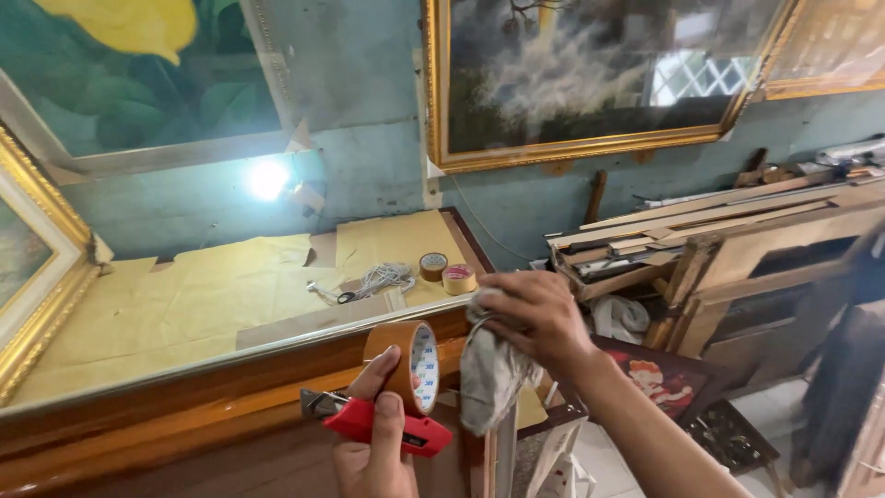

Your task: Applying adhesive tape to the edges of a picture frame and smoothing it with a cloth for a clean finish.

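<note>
Brown tape roll (406, 365) and red cutter (383, 424) sit clamped in the left hand (373, 452); the right hand (535, 318) grips a grey rag (489, 373).

Two bare hands and one bare forearm, seen from above.

The left hand (373, 452) shows only as far as the wrist at the bottom edge of the view, with no ring, watch or glove on it; its fingers (387, 420) have short, plain nails. The right hand (535, 314) is likewise ungloved and unadorned, and the forearm behind it runs bare to the frame's lower edge, no sleeve or cuff in sight.
</note>
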